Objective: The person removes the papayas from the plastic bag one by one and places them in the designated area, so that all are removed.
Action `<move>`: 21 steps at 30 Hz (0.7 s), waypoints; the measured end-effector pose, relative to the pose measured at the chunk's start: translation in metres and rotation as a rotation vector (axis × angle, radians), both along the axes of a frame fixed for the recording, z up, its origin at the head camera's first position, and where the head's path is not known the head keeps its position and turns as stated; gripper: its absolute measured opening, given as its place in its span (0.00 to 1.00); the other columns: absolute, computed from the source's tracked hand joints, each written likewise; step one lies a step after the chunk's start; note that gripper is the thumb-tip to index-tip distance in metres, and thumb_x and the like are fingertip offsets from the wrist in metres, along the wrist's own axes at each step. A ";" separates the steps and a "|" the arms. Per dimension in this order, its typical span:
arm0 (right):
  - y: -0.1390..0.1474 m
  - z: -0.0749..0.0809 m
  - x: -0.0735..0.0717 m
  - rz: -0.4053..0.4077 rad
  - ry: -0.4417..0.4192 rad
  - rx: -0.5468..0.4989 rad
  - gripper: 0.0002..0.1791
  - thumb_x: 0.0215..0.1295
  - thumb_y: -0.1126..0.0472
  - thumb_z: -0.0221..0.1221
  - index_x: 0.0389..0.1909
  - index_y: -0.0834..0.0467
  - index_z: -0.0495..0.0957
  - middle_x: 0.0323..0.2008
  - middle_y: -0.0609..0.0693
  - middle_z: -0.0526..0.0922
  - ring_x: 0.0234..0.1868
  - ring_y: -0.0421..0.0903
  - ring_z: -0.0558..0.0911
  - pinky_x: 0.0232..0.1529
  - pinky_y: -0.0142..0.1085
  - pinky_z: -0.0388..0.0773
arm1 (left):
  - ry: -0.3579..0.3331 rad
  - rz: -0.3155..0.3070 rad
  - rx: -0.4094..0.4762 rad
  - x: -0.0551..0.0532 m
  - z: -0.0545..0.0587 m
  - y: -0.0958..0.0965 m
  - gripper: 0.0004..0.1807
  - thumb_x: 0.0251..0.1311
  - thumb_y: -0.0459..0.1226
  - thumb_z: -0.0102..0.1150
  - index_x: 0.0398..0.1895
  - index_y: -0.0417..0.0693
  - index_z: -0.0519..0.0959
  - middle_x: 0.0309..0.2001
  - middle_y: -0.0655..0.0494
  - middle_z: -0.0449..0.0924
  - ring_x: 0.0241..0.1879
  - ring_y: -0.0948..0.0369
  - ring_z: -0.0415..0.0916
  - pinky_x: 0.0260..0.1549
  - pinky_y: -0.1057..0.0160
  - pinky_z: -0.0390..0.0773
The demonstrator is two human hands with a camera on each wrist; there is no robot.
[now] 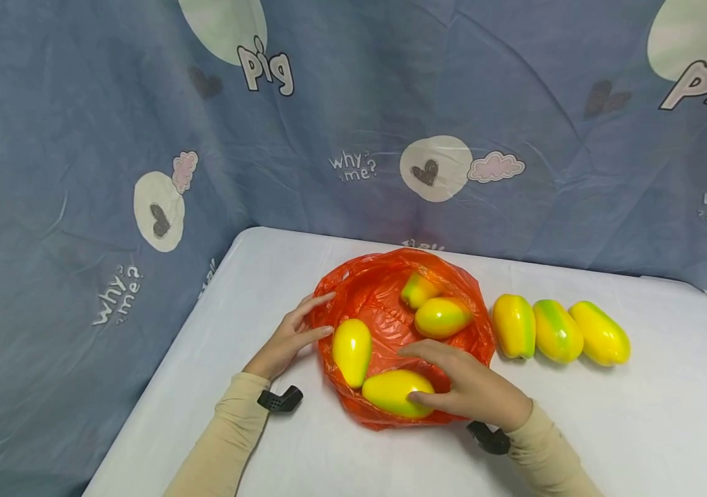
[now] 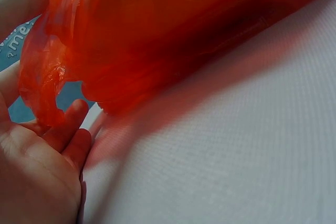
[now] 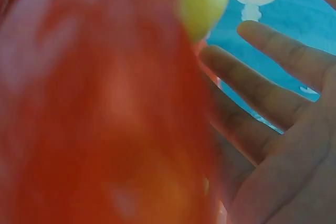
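A crinkled red plastic bag (image 1: 384, 304) lies spread wide on the white table, its rim rolled outward. Inside it are several glossy yellow-green papaya-like fruits: one at the left (image 1: 351, 352), one at the front (image 1: 393, 393) and two toward the back right. My left hand (image 1: 288, 339) rests at the bag's left rim, thumb and fingers apart; the left wrist view shows red film (image 2: 44, 77) draped over its fingers. Over the front right of the bag hovers my right hand (image 1: 468, 383), fingers extended and thumb overlapping the front fruit. No fruit is gripped in it.
Three more yellow-green fruits stand in a row right of the bag: a near one (image 1: 514, 326), a middle one (image 1: 557, 331) and an outer one (image 1: 599, 333). A blue printed curtain (image 1: 353, 103) hangs behind and left of the white table (image 1: 670, 386).
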State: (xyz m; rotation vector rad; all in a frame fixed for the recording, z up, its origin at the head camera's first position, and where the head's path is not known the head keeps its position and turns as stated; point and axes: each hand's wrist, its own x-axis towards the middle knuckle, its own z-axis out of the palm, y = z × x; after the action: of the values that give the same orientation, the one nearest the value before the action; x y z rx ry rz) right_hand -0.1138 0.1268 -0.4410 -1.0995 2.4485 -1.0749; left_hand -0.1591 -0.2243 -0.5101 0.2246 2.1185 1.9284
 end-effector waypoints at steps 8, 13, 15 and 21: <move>-0.005 -0.006 0.002 0.039 0.008 0.028 0.28 0.68 0.47 0.67 0.67 0.47 0.75 0.64 0.42 0.80 0.67 0.43 0.78 0.70 0.47 0.76 | 0.017 -0.008 0.006 -0.001 -0.001 0.000 0.33 0.67 0.38 0.65 0.74 0.66 0.70 0.83 0.60 0.46 0.84 0.54 0.43 0.82 0.47 0.48; -0.009 -0.007 0.005 0.039 -0.048 0.087 0.27 0.66 0.53 0.68 0.66 0.44 0.76 0.64 0.34 0.78 0.66 0.39 0.77 0.70 0.45 0.76 | 0.019 -0.007 0.012 -0.002 -0.002 0.000 0.33 0.67 0.38 0.65 0.74 0.65 0.70 0.83 0.59 0.46 0.84 0.54 0.44 0.82 0.49 0.49; -0.010 -0.007 0.006 0.034 -0.062 0.112 0.29 0.63 0.55 0.68 0.66 0.43 0.76 0.64 0.32 0.77 0.67 0.38 0.76 0.71 0.46 0.76 | 0.018 -0.006 0.005 -0.001 -0.002 0.000 0.33 0.67 0.39 0.65 0.74 0.66 0.70 0.84 0.59 0.45 0.84 0.54 0.44 0.82 0.48 0.49; -0.013 -0.006 0.007 0.019 -0.077 0.144 0.31 0.61 0.55 0.70 0.66 0.43 0.75 0.64 0.33 0.77 0.67 0.39 0.75 0.72 0.48 0.75 | 0.020 -0.008 -0.005 -0.001 -0.002 0.000 0.32 0.67 0.40 0.65 0.74 0.67 0.70 0.84 0.60 0.45 0.84 0.53 0.43 0.82 0.46 0.48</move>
State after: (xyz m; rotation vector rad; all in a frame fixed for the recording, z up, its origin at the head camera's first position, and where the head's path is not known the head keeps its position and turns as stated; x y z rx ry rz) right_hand -0.1073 0.1138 -0.4468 -1.0150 2.4079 -0.9024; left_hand -0.1601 -0.2247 -0.5120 0.2522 2.1316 1.9237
